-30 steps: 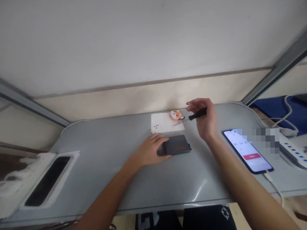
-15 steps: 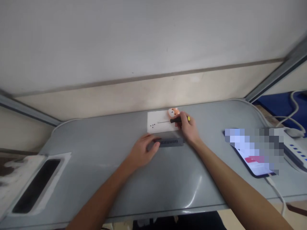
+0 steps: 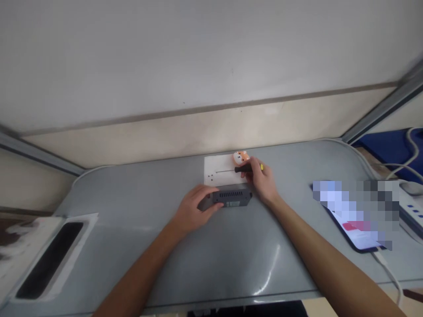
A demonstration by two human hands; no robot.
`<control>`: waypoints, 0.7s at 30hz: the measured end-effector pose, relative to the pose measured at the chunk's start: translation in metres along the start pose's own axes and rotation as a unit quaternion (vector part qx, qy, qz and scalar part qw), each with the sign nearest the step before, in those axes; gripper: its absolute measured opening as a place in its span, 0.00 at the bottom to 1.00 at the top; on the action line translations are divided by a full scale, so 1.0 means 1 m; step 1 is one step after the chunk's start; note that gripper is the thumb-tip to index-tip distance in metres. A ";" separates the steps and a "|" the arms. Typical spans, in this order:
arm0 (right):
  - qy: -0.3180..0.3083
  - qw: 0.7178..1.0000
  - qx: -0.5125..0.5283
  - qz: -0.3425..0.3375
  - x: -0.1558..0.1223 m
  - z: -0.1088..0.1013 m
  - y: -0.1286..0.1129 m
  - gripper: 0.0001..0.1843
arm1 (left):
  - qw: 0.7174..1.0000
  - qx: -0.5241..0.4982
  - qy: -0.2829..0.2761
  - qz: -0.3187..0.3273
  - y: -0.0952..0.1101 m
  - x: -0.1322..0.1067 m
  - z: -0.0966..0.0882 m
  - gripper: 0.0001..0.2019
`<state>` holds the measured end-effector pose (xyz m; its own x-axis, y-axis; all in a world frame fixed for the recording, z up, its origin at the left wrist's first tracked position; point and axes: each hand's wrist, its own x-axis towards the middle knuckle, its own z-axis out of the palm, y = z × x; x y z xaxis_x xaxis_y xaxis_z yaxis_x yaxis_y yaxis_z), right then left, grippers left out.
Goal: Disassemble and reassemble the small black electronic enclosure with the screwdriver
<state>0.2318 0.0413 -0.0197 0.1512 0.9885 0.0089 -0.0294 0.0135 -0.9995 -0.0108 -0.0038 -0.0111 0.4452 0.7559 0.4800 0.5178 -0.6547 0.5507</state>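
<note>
My left hand [image 3: 192, 210] grips the left end of a dark grey slotted box [image 3: 234, 198], thumb in front and fingers behind. The box is tilted, so a pale label shows on its lower face. In my right hand [image 3: 263, 181] is a screwdriver [image 3: 243, 168] with a black and yellow handle, its thin shaft pointing left over a white paper [image 3: 211, 162]. Near its tip lie a few tiny dark screws [image 3: 212, 179]; whether one sits on the tip I cannot tell. An orange and white animal-face trinket [image 3: 240, 157] rests at the paper's back edge, beside my right fingers.
A lit phone [image 3: 353, 224] with a white cable [image 3: 388, 268] lies on the right of the grey table [image 3: 158, 264]. Beyond it stands a white power strip [image 3: 413, 215]. At left, a long black object [image 3: 51, 259] lies on white paper. A wall panel [image 3: 198, 132] borders the back.
My left hand has tipped the box so that its labelled face comes into view. The screwdriver tip has shifted slightly relative to the screws, and fewer dark specks show on the paper.
</note>
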 end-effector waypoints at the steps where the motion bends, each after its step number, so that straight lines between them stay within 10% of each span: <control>1: 0.009 1.000 0.019 0.009 0.001 -0.001 0.001 0.27 | 1.000 0.004 0.004 0.003 -0.001 0.000 0.001 0.13; 10: -0.025 0.974 0.213 0.075 0.005 -0.011 -0.013 0.20 | 1.000 0.010 0.023 0.005 -0.004 -0.002 0.005 0.15; 21: -0.101 0.986 0.111 0.067 -0.005 -0.011 -0.017 0.19 | 0.987 0.074 0.084 0.111 0.006 0.003 -0.001 0.18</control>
<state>0.2427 0.0345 -0.0035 -0.0688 0.9931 -0.0951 -0.2548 -0.1096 -0.9608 -0.0070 -0.0053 -0.0061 0.4385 0.5739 0.6916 0.5269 -0.7876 0.3195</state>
